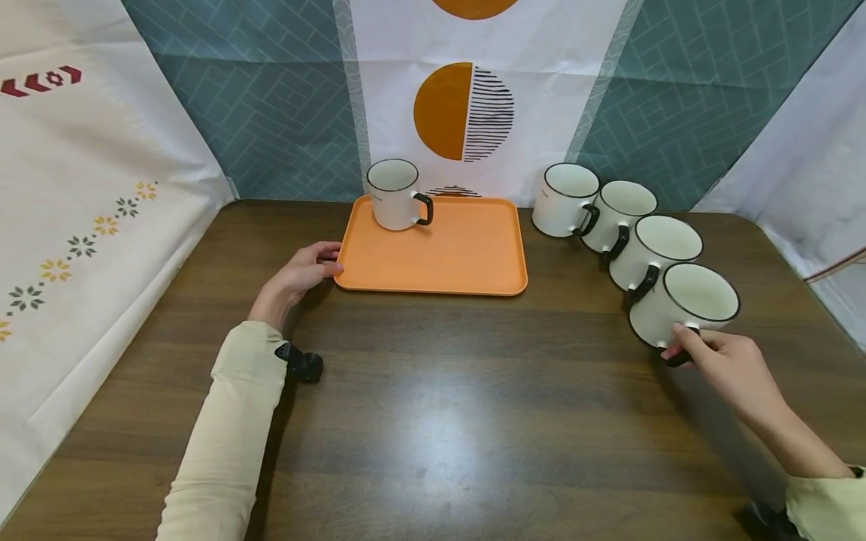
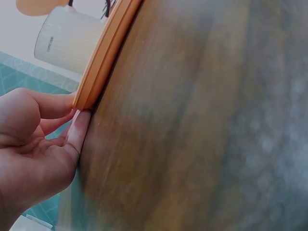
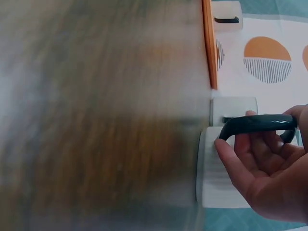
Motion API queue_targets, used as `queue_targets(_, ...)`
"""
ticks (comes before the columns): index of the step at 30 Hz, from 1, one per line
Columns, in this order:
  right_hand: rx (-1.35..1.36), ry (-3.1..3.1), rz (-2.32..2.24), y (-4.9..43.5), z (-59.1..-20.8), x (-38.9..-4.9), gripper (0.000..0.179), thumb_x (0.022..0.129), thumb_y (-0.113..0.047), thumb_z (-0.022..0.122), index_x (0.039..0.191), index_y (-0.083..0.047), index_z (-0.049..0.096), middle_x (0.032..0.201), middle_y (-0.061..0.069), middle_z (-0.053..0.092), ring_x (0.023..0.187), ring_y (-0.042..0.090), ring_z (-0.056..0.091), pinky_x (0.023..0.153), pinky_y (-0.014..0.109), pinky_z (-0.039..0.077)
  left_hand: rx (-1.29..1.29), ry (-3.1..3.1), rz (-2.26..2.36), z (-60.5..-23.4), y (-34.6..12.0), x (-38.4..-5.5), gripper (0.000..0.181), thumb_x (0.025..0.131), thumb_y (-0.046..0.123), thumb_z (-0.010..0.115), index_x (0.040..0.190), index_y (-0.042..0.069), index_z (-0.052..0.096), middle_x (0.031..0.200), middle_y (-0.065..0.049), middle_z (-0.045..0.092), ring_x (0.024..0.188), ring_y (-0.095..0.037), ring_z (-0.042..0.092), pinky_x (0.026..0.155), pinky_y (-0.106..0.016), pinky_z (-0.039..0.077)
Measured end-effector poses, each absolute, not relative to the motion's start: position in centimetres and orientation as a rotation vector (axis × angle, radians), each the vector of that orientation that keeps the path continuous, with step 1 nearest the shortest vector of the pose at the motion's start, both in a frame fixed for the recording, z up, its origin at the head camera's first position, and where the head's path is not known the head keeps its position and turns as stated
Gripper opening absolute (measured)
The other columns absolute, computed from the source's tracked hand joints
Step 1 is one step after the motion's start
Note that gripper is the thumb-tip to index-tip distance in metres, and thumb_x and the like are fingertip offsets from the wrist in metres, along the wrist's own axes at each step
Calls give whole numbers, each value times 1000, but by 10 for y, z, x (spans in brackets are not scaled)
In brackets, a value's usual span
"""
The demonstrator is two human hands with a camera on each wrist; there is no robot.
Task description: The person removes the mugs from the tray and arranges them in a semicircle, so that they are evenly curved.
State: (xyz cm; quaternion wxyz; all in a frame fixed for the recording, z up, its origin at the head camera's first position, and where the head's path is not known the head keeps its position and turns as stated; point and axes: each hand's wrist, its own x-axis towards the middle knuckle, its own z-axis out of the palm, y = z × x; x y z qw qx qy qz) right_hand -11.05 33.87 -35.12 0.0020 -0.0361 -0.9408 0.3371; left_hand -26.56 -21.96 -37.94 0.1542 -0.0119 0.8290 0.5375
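Note:
An orange tray point(image 1: 433, 259) lies toward the back of the table. On its back left corner stands a white enamel mug point(image 1: 392, 197) with a black rim and handle. My left hand point(image 1: 302, 274) pinches the tray's left edge; the left wrist view shows thumb and finger at the rim point(image 2: 96, 72). At the right, my right hand point(image 1: 734, 368) holds the black handle point(image 3: 262, 123) of the nearest white mug point(image 1: 676, 304), which stands upright. In the right wrist view, fingers pass through the handle loop.
Behind the held mug, more matching mugs run in a slanting row: one close behind point(image 1: 659, 244), another point(image 1: 625, 203), and a far one point(image 1: 567, 199) near the tray's right side. Patterned cloth point(image 1: 271, 113) hangs along the table's back edge, and white cloth point(image 1: 88, 248) along the left.

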Motion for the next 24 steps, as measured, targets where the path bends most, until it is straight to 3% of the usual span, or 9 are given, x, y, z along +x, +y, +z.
queue_targets(8, -78, -2979, 1095, 324, -349, -115, 47, 101, -38, 48, 87, -1, 74, 86, 4, 70, 69, 4, 62, 62, 19, 44, -28, 2391, 1533, -378, -218, -265, 57, 98, 2, 51, 148, -5, 26, 137, -25, 34, 122, -35, 40, 107, -42, 33)
queue_targets(17, -52, -3014, 1112, 315, -350, -119, 47, 100, -42, 49, 89, -4, 74, 91, 5, 70, 72, 9, 63, 65, 21, 43, -16, 2359, 1565, -382, -219, -264, 57, 98, 0, 49, 148, -7, 24, 138, -26, 33, 123, -35, 40, 105, -41, 34)
queue_targets(24, -28, -3031, 1241, 306, -349, -121, 46, 100, -43, 48, 102, -3, 71, 107, 9, 68, 83, 10, 65, 73, 18, 44, -7, 2365, 1566, -380, -218, -265, 57, 98, 0, 49, 149, -6, 25, 138, -26, 34, 124, -35, 40, 105, -41, 34)
